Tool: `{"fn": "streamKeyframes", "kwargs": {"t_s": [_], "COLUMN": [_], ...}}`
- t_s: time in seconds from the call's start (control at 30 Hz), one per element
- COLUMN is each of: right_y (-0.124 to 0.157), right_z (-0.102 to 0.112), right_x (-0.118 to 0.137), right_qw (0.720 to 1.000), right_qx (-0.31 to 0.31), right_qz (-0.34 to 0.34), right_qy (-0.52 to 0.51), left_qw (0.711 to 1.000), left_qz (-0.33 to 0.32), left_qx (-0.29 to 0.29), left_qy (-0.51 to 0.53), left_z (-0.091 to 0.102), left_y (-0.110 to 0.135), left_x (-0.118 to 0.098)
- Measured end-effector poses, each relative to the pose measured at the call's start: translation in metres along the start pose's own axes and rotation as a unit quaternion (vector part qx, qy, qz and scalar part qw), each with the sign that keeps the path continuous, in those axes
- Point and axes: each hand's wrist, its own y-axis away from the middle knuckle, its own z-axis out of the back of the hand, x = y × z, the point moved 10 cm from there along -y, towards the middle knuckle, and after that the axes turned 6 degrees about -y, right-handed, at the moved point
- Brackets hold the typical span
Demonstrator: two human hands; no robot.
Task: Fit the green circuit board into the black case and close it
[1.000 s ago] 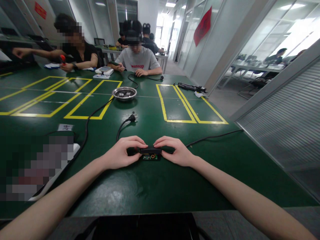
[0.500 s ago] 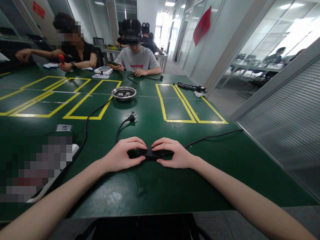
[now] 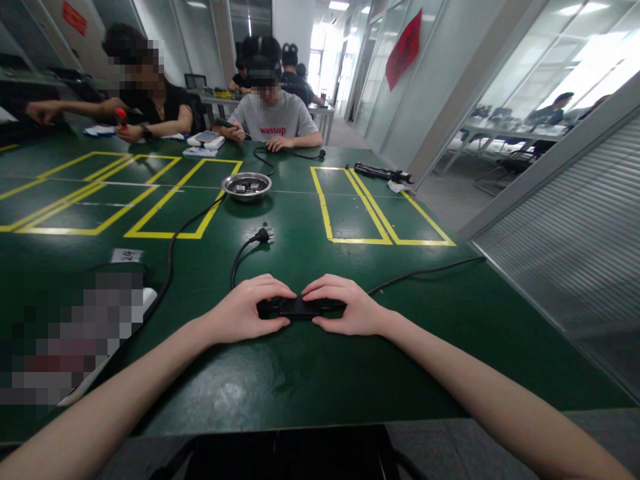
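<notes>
A black power adapter (image 3: pixel 300 307) lies on the green table in front of me, a cord leaving each end. My left hand (image 3: pixel 254 308) grips its left part, thumb on the near side and fingers on the far side. From the right, my right hand (image 3: pixel 345 305) holds it the same way, closed around the edges. Beyond my left hand, a black mains plug (image 3: pixel 263 235) rests on the table with its pins pointing right; its cord curves down behind that hand. Another black cord (image 3: pixel 425 271) runs from the adapter's right side toward the table's right edge.
Farther off stands a metal bowl (image 3: pixel 247 186) with small metal parts. Yellow tape (image 3: pixel 165 235) marks the green table (image 3: pixel 320 380). A black folded stand-like object (image 3: pixel 383 173) lies at the far right. A white-edged item (image 3: pixel 150 297), partly blurred, sits left. Two people work across the table.
Both hands stay around the power adapter, with only a very slight shift of fingers and adapter. The view has moved a little.
</notes>
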Motion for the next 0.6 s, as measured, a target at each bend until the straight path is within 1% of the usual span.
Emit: {"fn": "streamKeyframes", "kwargs": {"t_s": [0.17, 0.3, 0.47, 0.6], "right_y": [0.000, 0.001, -0.001, -0.003], "right_z": [0.000, -0.005, -0.012, -0.016], "right_x": [-0.002, -0.004, -0.001, 0.001], "right_qw": [1.000, 1.000, 0.995, 0.986], "right_qx": [0.006, 0.025, 0.039, 0.053], "right_qz": [-0.005, -0.004, 0.006, 0.007], "right_qy": [-0.003, 0.018, 0.093, 0.157], "left_qw": [1.000, 0.999, 0.995, 0.991], "left_qz": [0.013, 0.028, 0.033, 0.031], "left_qx": [0.020, 0.029, 0.030, 0.010], "left_qy": [-0.009, -0.027, -0.084, -0.132], "left_z": [-0.006, -0.007, -0.007, -0.007], "left_y": [0.001, 0.000, -0.003, -0.003], "left_x": [0.005, 0.007, 0.003, 0.001]}}
